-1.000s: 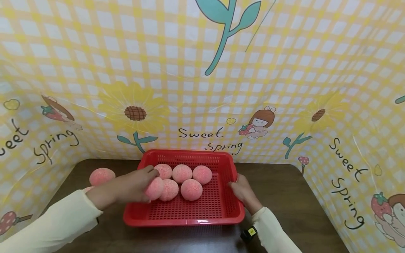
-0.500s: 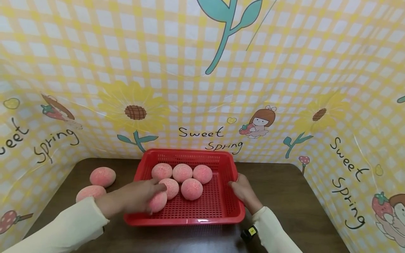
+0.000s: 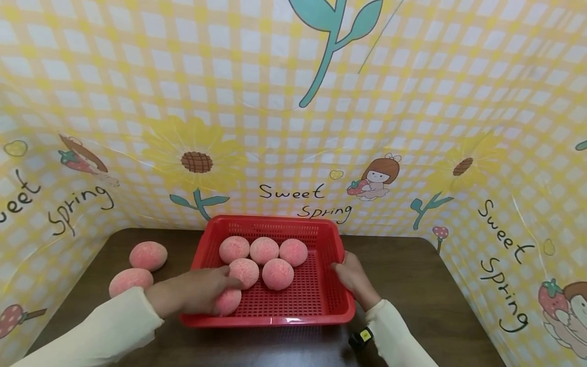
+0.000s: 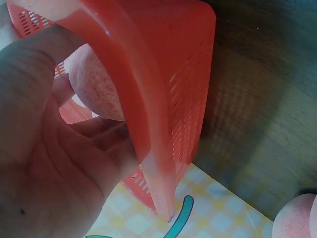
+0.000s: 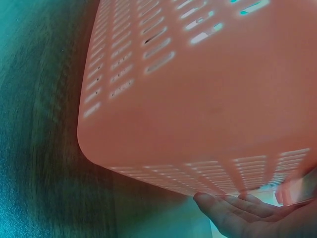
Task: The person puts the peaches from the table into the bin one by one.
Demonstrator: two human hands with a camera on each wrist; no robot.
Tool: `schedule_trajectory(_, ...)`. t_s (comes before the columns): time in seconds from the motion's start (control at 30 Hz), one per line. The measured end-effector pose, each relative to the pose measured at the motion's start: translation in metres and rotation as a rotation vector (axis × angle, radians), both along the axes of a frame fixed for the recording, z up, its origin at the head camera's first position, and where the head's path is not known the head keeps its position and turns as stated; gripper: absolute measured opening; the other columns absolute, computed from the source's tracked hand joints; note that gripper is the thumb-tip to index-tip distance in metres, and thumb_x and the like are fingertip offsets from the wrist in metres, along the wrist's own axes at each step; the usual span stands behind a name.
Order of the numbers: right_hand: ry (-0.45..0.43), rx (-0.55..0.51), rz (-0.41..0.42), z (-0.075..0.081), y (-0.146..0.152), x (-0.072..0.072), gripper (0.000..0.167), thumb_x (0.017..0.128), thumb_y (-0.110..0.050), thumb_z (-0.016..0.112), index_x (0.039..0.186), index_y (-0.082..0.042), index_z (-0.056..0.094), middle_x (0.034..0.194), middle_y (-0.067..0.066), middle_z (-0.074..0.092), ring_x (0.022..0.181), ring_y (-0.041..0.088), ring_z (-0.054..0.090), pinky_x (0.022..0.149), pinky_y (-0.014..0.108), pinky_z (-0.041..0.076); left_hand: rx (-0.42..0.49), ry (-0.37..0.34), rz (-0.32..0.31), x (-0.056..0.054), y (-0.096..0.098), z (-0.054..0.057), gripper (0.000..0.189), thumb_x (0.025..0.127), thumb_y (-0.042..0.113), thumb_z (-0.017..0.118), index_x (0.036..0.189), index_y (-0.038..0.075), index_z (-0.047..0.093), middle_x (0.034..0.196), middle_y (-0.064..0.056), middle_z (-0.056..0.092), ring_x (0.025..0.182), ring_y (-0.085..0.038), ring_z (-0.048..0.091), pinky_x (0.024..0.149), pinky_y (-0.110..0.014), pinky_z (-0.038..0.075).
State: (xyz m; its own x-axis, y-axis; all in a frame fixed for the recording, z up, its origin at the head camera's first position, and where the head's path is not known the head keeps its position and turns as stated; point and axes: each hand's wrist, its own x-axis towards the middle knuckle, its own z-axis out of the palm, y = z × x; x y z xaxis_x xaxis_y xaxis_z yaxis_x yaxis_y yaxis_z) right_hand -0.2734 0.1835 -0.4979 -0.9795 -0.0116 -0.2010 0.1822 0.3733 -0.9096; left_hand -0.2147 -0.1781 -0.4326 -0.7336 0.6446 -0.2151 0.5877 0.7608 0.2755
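Note:
A red plastic basket [image 3: 270, 320] with slotted walls sits on the dark wooden table. Inside it several pink, mottled peaches [image 3: 264, 251] lie grouped toward the back left. My left hand [image 3: 197, 291] reaches over the basket's left rim and holds another peach [image 3: 228, 302] in the front left corner. In the left wrist view, thumb and fingers curve about that peach [image 4: 94, 84], partly hidden by the rim. My right hand [image 3: 354, 279] grips the basket's right rim, thumb on the inner side. The right wrist view shows its fingers [image 5: 218, 210] against the outside wall.
Two more peaches, one farther back [image 3: 148, 256] and one nearer [image 3: 131, 283], lie on the table [image 3: 403, 285] left of the basket. A small black-and-yellow object [image 3: 361, 337] is by the right sleeve. Checked cloth [image 3: 293, 142] walls in the back and sides.
My left hand has brought its peach down and toward the front left corner of the basket. Both peaches on the left of the table have come into view. My right hand stays on the rim.

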Motion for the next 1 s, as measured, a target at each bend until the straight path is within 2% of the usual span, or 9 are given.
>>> schedule_trajectory(0.13, -0.001, 0.008, -0.004, 0.002, 0.001, 0.000, 0.041, 0.090, 0.003, 0.052, 0.130, 0.010, 0.053, 0.105, 0.025, 0.068, 0.078, 0.028, 0.075, 0.066, 0.040, 0.062, -0.012, -0.053, 0.027, -0.003, 0.002, -0.001, 0.056, 0.079, 0.020, 0.085, 0.131, 0.028, 0.067, 0.131, -0.013, 0.065, 0.115, -0.028, 0.067, 0.094, -0.052, 0.056)
schedule_trajectory(0.2, 0.002, 0.012, -0.003, 0.001, 0.001, -0.001, 0.041, 0.090, 0.003, 0.052, 0.130, 0.010, 0.053, 0.106, 0.025, 0.068, 0.078, 0.028, 0.075, 0.066, 0.040, 0.062, -0.011, -0.068, 0.032, -0.004, 0.003, -0.002, 0.056, 0.079, 0.018, 0.085, 0.131, 0.029, 0.068, 0.130, -0.012, 0.066, 0.116, -0.027, 0.066, 0.095, -0.052, 0.055)
schedule_trajectory(0.4, 0.000, 0.000, -0.004, 0.000, 0.001, -0.001, 0.042, 0.089, 0.003, 0.052, 0.130, 0.010, 0.053, 0.106, 0.024, 0.069, 0.078, 0.027, 0.074, 0.066, 0.040, 0.062, 0.004, -0.075, 0.011, -0.006, 0.005, -0.008, 0.050, 0.077, 0.013, 0.085, 0.123, 0.026, 0.070, 0.107, 0.001, 0.065, 0.094, -0.012, 0.061, 0.087, -0.041, 0.056)
schedule_trajectory(0.53, 0.002, -0.002, -0.003, 0.000, 0.001, -0.001, 0.043, 0.089, 0.003, 0.052, 0.131, 0.010, 0.052, 0.108, 0.024, 0.069, 0.079, 0.026, 0.074, 0.067, 0.041, 0.062, 0.015, -0.095, 0.011, -0.006, 0.007, -0.009, 0.043, 0.077, 0.009, 0.083, 0.114, 0.027, 0.069, 0.100, 0.003, 0.060, 0.088, -0.010, 0.056, 0.083, -0.039, 0.054)
schedule_trajectory(0.73, -0.001, 0.000, -0.003, 0.000, 0.000, -0.002, 0.043, 0.090, 0.003, 0.052, 0.132, 0.010, 0.052, 0.107, 0.024, 0.069, 0.079, 0.027, 0.075, 0.067, 0.041, 0.062, 0.002, -0.182, 0.082, -0.005, 0.010, -0.009, 0.040, 0.081, 0.005, 0.079, 0.108, 0.032, 0.068, 0.103, 0.002, 0.058, 0.091, -0.013, 0.056, 0.086, -0.041, 0.052)
schedule_trajectory(0.8, -0.002, -0.004, -0.004, 0.001, 0.000, -0.002, 0.042, 0.090, 0.003, 0.052, 0.132, 0.009, 0.052, 0.106, 0.024, 0.069, 0.079, 0.027, 0.075, 0.066, 0.041, 0.062, -0.011, -0.197, 0.102, -0.005, 0.012, -0.009, 0.042, 0.081, 0.004, 0.079, 0.112, 0.030, 0.068, 0.107, 0.001, 0.058, 0.092, -0.014, 0.056, 0.087, -0.042, 0.052)
schedule_trajectory(1.0, -0.010, -0.016, -0.002, 0.000, 0.001, 0.000, 0.043, 0.090, 0.002, 0.052, 0.133, 0.009, 0.052, 0.107, 0.025, 0.069, 0.080, 0.028, 0.075, 0.066, 0.041, 0.062, -0.043, -0.206, 0.111, -0.004, 0.013, -0.008, 0.049, 0.082, 0.003, 0.078, 0.123, 0.028, 0.069, 0.117, -0.005, 0.061, 0.097, -0.016, 0.058, 0.092, -0.046, 0.053)
